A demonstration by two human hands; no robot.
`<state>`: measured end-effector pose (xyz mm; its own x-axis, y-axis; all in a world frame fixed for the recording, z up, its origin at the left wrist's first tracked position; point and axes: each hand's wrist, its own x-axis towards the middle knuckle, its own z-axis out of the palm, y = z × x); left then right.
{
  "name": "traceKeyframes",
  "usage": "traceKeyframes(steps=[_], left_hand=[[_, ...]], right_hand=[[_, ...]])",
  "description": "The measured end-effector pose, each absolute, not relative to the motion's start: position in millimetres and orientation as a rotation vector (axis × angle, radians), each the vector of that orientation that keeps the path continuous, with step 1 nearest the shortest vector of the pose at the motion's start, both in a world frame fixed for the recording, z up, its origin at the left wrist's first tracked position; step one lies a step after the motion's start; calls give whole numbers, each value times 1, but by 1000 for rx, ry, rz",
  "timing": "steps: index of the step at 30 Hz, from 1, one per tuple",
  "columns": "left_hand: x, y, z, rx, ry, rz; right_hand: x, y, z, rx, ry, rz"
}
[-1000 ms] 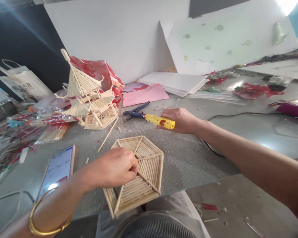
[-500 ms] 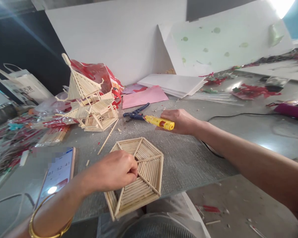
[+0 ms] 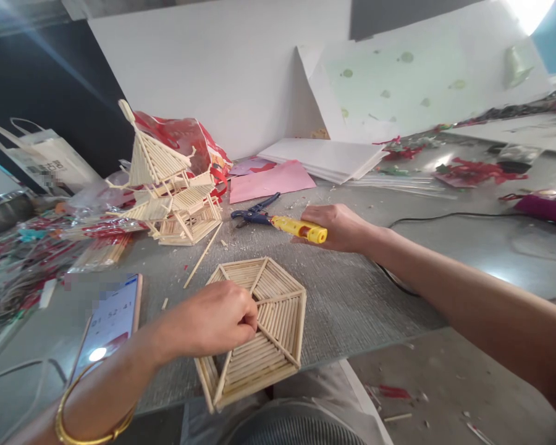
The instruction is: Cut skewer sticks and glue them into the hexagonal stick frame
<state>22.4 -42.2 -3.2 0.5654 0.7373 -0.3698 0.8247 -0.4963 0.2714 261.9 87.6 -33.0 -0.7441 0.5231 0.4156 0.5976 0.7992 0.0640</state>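
Observation:
My left hand [image 3: 222, 315], a gold bangle on its wrist, is closed at the centre of a many-sided panel of thin wooden sticks [image 3: 282, 321]. Its fingertips are hidden at the panel's middle opening. The panel lies at the table's near edge and partly overhangs it. Farther back, my right hand [image 3: 336, 225] is wrapped round a yellow hot glue gun [image 3: 299, 228] on the table; the grip is hidden by the hand. Just past the gun's front end lie dark blue pliers [image 3: 254, 214]. A tiered stick pavilion model [image 3: 167, 185] stands at the back left.
A phone [image 3: 109, 327] lies left of my left arm. One loose stick [image 3: 202, 255] rests between panel and pavilion. Plastic-wrapped sticks [image 3: 102, 250] clutter the left side. Pink paper [image 3: 271, 182] and white boards [image 3: 324, 157] lie behind. A black cord [image 3: 426, 215] crosses the right side.

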Motion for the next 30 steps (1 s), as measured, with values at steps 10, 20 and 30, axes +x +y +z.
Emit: traceKeyframes(steps=[10,20,30], left_hand=[[20,-46,-2,2356,1272,-249],[20,-45,-4,2342,1257,-233],[14,-47,7,2261,1313,-145]], right_hand=[[263,88,-32,-866,-2604,-275],[263,88,-31,-897,-2602,-280],[268,93,-28,-976,-2552,-338]])
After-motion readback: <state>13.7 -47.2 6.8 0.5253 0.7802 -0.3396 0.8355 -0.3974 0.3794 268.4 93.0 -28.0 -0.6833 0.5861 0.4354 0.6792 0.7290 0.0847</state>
